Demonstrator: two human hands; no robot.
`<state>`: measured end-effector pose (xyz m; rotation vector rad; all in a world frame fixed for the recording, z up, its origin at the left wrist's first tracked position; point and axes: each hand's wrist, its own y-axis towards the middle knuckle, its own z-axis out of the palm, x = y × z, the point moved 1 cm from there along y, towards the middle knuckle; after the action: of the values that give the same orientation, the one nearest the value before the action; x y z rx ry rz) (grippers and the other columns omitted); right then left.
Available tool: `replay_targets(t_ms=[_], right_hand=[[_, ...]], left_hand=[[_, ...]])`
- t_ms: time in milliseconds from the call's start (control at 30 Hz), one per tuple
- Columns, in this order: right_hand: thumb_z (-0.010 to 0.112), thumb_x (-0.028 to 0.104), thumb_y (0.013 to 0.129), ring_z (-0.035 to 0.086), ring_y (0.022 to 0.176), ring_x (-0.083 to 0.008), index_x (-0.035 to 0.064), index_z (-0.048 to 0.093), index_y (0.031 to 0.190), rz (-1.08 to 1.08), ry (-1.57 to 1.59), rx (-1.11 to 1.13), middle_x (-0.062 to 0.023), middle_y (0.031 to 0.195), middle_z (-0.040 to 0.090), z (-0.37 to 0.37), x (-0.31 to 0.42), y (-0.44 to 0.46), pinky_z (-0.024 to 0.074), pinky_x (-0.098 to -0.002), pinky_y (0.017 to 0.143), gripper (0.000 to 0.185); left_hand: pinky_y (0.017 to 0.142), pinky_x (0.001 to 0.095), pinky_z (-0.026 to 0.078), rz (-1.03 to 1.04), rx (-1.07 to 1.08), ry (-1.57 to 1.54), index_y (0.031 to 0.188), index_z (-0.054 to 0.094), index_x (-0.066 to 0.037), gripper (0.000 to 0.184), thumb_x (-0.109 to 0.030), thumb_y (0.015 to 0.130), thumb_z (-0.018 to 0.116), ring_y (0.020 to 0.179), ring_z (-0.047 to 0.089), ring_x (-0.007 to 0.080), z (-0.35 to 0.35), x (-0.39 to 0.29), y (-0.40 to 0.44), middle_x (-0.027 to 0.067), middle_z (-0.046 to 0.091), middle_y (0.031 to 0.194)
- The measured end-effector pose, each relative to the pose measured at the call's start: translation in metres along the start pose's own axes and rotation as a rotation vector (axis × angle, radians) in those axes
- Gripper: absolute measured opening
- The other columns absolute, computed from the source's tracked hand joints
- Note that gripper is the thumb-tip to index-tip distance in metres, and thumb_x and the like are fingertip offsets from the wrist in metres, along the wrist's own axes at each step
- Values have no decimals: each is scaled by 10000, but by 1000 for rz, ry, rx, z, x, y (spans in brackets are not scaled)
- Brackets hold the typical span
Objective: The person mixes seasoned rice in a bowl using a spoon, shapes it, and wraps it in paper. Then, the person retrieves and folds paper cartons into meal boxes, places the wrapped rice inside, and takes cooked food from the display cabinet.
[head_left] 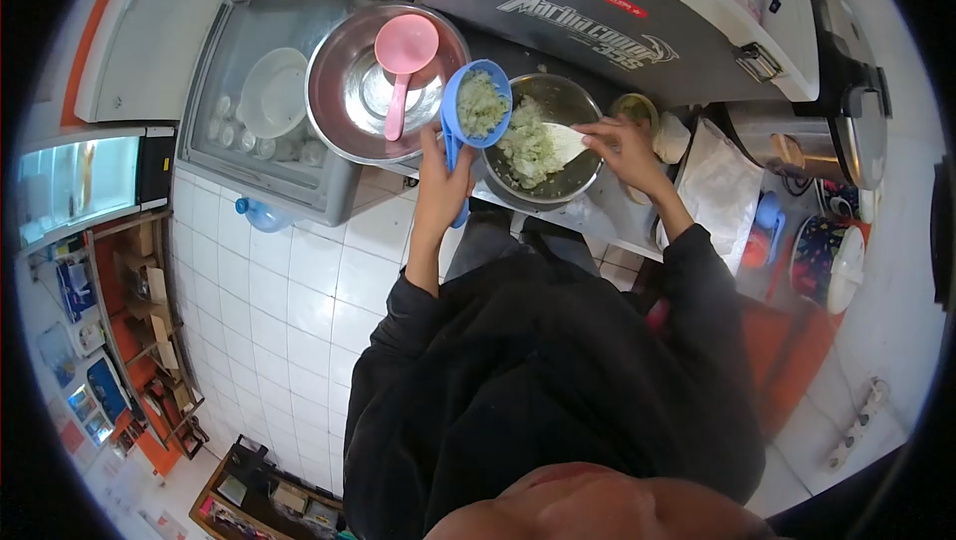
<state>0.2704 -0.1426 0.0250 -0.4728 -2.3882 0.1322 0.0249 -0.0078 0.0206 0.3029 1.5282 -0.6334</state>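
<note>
The left hand is closed round the handle of a blue ladle of pale green food, and the right hand pinches a white spatula over the steel pot at the surface's front edge! Left of it sits a steel bowl bearing a pink ladle; behind, a grey box reading "Marine Cooler 35S" hems them in.
</note>
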Motion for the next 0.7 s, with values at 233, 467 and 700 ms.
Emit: replay_targets(t_ms=[233, 467, 700], right_hand=[[594, 285, 861, 636, 916, -193, 132, 678, 1059, 30, 344, -36, -95, 1012, 672, -30, -17, -13, 457, -322, 842, 264], [576, 250, 868, 645, 847, -191, 160, 677, 1064, 48, 52, -265, -72, 904, 685, -52, 5, -19, 461, -338, 762, 238], [536, 127, 755, 526, 688, -163, 29, 587, 1171, -276, -1006, -519, -28, 923, 566, 28, 69, -35, 397, -310, 645, 430]], left_hand=[[394, 282, 372, -136, 112, 166, 1071, 314, -8, 293, -119, 899, 524, 408, 473, 130, 12, 1, 9, 76, 506, 620], [406, 291, 415, -280, 267, 211, 1040, 321, 36, 306, -147, 899, 521, 432, 509, 149, 28, 13, 8, 90, 523, 664], [416, 282, 402, -438, 216, 23, 998, 327, -36, 247, -170, 914, 517, 476, 446, 116, 53, 38, 8, 52, 473, 720]])
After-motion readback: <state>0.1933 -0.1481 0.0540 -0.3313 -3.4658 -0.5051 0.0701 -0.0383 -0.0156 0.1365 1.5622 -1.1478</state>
